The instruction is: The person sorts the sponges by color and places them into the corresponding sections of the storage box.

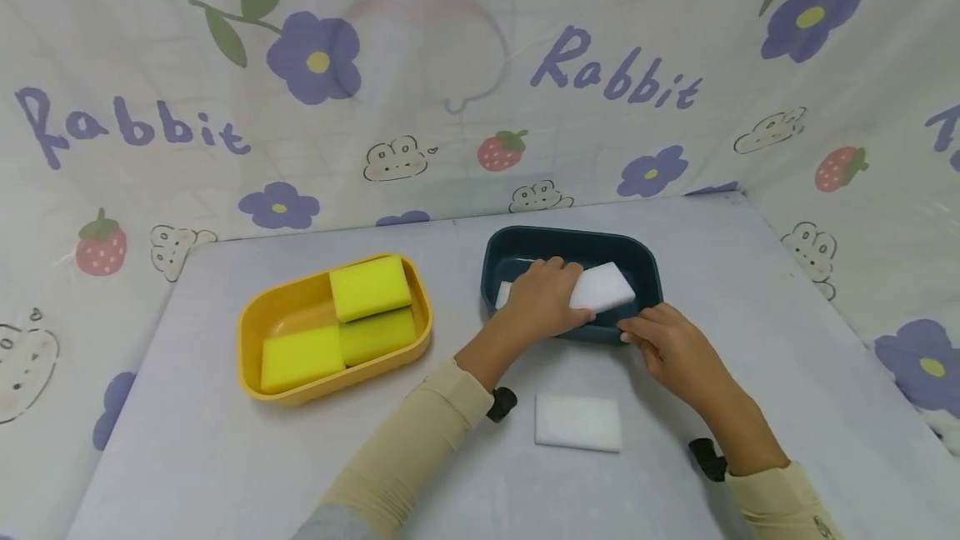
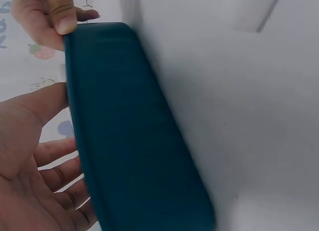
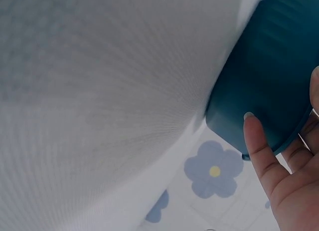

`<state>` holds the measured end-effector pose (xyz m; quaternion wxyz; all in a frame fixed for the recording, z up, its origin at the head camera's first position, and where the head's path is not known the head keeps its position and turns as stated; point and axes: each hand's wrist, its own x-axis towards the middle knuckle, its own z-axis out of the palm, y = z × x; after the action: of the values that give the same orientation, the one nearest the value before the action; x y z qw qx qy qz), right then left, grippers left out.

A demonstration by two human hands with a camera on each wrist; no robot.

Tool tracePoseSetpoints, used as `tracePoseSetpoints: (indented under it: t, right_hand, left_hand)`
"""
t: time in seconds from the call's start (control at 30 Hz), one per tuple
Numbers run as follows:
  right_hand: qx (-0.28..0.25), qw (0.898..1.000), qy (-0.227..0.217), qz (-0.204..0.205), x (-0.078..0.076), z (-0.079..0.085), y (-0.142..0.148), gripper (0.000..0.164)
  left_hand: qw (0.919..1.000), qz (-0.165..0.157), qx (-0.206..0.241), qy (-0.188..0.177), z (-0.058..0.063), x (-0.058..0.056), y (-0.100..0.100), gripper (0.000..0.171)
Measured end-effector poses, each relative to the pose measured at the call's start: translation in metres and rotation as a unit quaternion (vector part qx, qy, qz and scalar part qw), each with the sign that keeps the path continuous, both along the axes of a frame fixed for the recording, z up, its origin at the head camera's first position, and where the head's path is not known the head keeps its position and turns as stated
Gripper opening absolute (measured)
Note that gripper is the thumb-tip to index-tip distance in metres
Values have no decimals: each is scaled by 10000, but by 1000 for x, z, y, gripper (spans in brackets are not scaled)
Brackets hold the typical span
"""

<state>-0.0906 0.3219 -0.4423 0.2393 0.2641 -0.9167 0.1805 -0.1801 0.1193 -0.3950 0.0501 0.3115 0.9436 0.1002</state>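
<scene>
A dark teal plastic bin (image 1: pixel 570 233) stands on the table, with white sponges inside. My left hand (image 1: pixel 546 294) reaches over its front rim and grips a white sponge (image 1: pixel 602 287), which slants up toward the right. Part of another white sponge (image 1: pixel 503 294) shows left of that hand. In the left wrist view the bin's wall (image 2: pixel 129 126) hides what the left fingers hold. At the front right corner, my right hand (image 1: pixel 671 348) pinches the bin's rim; one finger (image 3: pixel 258 141) lies along the outer wall in the right wrist view.
One white sponge (image 1: pixel 577 422) lies flat on the table in front of the bin. To the left stands a yellow bin (image 1: pixel 251 340) holding several yellow sponges (image 1: pixel 370 287), two of them stacked at its right end. A printed cloth (image 1: pixel 442 90) hangs behind the table.
</scene>
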Motion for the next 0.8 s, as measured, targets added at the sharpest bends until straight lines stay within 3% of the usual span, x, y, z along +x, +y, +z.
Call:
tracePoseSetpoints:
  t: [0.47, 0.8]
  right_hand:
    - [-115, 9999, -69, 46, -1, -2, 0, 21]
    - [-132, 9999, -103, 34, 0, 0, 1, 23]
  left_hand:
    - [9990, 57, -201, -403, -12, -5, 29, 68]
    - [9973, 307, -55, -668, -18, -7, 35, 68]
